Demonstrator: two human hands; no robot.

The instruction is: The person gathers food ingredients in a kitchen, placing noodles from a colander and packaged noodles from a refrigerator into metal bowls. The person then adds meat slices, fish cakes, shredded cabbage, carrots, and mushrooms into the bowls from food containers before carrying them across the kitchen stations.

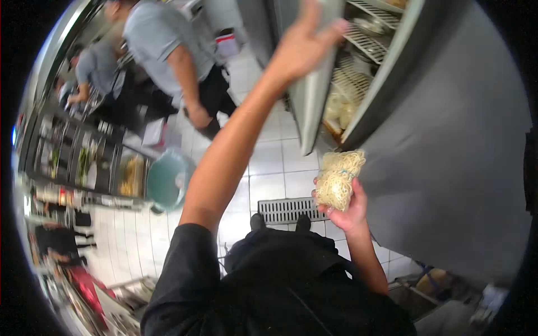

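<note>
My right hand is closed around a clear plastic bag of pale noodles, held in front of my body at the right. My left arm stretches up and forward, and my left hand is at the edge of an open fridge door. Its thumb and fingers are spread, slightly blurred; whether they touch the door I cannot tell. Beyond the door gap, wire shelves carry bowls, and pale bagged food lies lower down inside the fridge.
A broad grey metal panel rises on my right. On the left are a teal bin and trays of food. A co-worker in a grey shirt stands ahead left, others behind. A floor drain grate lies by my feet.
</note>
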